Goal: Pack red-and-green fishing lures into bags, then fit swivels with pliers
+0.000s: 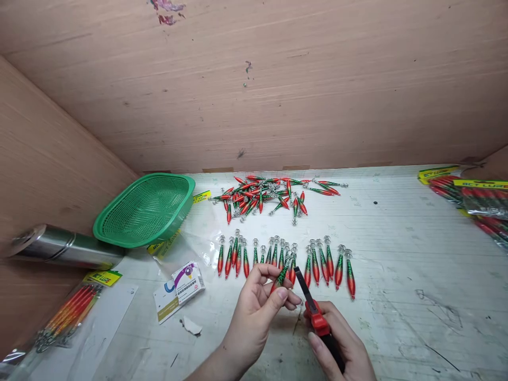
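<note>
Holding a speckled, tapered lure and flat-bladed cutter.

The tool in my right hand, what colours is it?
The tool is red and black, best seen in the head view.

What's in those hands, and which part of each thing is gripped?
The left hand holds a red-and-green lure by its body; the right hand grips a red-and-black tool by its handle.

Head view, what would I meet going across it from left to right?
Metal cylinder, green basket, small printed box, left hand holding a red-and-green lure, right hand holding a red-and-black tool, bagged lures.
</note>
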Demonstrator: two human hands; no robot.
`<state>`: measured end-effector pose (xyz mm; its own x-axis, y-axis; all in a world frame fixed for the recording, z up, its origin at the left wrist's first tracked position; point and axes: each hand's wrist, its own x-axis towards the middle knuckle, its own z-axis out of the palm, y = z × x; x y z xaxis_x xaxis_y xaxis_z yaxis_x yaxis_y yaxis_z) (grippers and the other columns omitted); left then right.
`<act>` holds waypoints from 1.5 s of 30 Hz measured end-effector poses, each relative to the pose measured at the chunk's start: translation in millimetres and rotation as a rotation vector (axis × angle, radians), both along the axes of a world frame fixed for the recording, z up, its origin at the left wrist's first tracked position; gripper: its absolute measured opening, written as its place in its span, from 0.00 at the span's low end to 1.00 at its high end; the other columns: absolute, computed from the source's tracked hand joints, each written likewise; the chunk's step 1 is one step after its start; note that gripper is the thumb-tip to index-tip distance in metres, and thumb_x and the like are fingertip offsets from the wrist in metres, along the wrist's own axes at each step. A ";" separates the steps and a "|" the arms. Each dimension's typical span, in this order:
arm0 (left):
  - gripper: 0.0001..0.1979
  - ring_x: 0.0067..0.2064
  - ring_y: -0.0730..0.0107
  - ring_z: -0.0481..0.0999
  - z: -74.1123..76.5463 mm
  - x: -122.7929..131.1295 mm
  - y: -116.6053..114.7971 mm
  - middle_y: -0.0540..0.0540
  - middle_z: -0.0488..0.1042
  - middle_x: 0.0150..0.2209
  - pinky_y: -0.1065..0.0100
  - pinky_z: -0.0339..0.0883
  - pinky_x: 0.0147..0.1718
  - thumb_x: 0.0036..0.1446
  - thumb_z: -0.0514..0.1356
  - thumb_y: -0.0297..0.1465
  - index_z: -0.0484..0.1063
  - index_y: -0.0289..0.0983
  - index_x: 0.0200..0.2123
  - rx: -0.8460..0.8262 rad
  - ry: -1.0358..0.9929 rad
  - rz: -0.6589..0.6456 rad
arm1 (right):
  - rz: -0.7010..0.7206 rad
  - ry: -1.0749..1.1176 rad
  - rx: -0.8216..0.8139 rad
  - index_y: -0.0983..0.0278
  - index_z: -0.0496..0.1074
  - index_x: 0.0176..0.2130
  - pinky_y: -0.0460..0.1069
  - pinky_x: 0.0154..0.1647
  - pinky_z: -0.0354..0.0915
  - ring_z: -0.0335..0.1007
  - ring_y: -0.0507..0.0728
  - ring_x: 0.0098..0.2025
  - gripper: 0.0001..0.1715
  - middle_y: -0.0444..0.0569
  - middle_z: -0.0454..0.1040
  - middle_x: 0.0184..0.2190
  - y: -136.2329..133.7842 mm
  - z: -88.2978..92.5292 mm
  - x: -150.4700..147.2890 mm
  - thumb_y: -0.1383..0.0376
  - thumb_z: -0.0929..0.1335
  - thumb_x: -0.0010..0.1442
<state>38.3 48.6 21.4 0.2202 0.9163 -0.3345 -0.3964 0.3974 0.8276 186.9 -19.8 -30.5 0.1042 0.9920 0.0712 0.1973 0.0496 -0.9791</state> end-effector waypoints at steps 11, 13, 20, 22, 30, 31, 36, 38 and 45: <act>0.21 0.31 0.73 0.71 -6.7 1.3 -7.9 0.50 0.73 0.30 0.71 0.66 0.35 0.55 0.65 0.47 0.73 0.38 0.44 0.059 0.172 0.011 | 0.015 -0.038 0.012 0.60 0.70 0.33 0.45 0.33 0.65 0.68 0.56 0.33 0.12 0.49 0.70 0.34 0.7 2.6 -0.4 0.57 0.64 0.66; 0.22 0.33 0.70 0.74 -9.2 1.7 -6.8 0.49 0.74 0.29 0.68 0.67 0.40 0.56 0.65 0.47 0.72 0.38 0.46 0.025 0.124 0.007 | 0.021 -0.045 0.018 0.60 0.71 0.35 0.45 0.34 0.66 0.68 0.56 0.34 0.12 0.49 0.70 0.36 0.7 2.1 -0.5 0.57 0.64 0.66; 0.21 0.41 0.66 0.75 -9.7 2.3 -5.1 0.47 0.76 0.37 0.67 0.66 0.44 0.47 0.72 0.43 0.74 0.38 0.40 -0.055 0.125 0.054 | -0.002 -0.106 0.051 0.60 0.69 0.34 0.45 0.34 0.65 0.68 0.56 0.34 0.10 0.48 0.69 0.34 0.2 0.9 -4.6 0.60 0.64 0.67; 0.22 0.38 0.69 0.72 -8.0 2.3 -5.5 0.50 0.73 0.34 0.69 0.65 0.41 0.46 0.72 0.43 0.74 0.38 0.40 -0.044 0.157 0.054 | -0.010 -0.128 0.052 0.60 0.68 0.34 0.45 0.34 0.65 0.68 0.55 0.34 0.09 0.48 0.69 0.34 -0.1 1.0 -5.8 0.61 0.64 0.66; 0.23 0.31 0.75 0.66 -9.3 2.8 -5.4 0.53 0.66 0.31 0.71 0.62 0.35 0.48 0.71 0.42 0.74 0.37 0.43 -0.039 0.196 0.025 | 0.016 -0.136 0.051 0.59 0.67 0.34 0.45 0.34 0.64 0.68 0.55 0.34 0.08 0.46 0.67 0.33 -0.2 0.5 -5.6 0.62 0.63 0.67; 0.22 0.32 0.75 0.66 -9.6 2.9 -5.7 0.53 0.67 0.31 0.71 0.62 0.35 0.47 0.71 0.42 0.73 0.37 0.42 -0.036 0.196 0.028 | 0.016 -0.136 0.051 0.59 0.67 0.34 0.45 0.34 0.64 0.68 0.55 0.34 0.09 0.47 0.68 0.32 -0.4 -0.1 -5.6 0.62 0.63 0.67; 0.20 0.35 0.72 0.69 -10.9 4.8 -9.7 0.52 0.69 0.32 0.70 0.62 0.36 0.49 0.70 0.41 0.72 0.37 0.41 -0.016 0.208 0.051 | 0.005 -0.131 0.049 0.60 0.68 0.33 0.44 0.33 0.66 0.69 0.55 0.32 0.12 0.47 0.68 0.31 -2.1 -4.5 -7.5 0.59 0.63 0.67; 0.19 0.35 0.72 0.69 -11.3 6.4 -11.6 0.52 0.70 0.32 0.70 0.62 0.37 0.49 0.70 0.41 0.71 0.38 0.40 -0.011 0.211 0.061 | 0.011 -0.131 0.051 0.60 0.68 0.33 0.44 0.33 0.66 0.69 0.55 0.32 0.12 0.47 0.68 0.31 -2.5 -5.1 -8.7 0.58 0.63 0.67; 0.20 0.36 0.71 0.70 -14.2 11.4 -16.7 0.51 0.71 0.31 0.70 0.64 0.39 0.48 0.71 0.42 0.71 0.38 0.38 -0.019 0.217 0.123 | 0.061 -0.158 0.101 0.59 0.71 0.36 0.43 0.35 0.69 0.72 0.54 0.32 0.09 0.46 0.71 0.31 1.2 -3.5 -3.8 0.60 0.64 0.66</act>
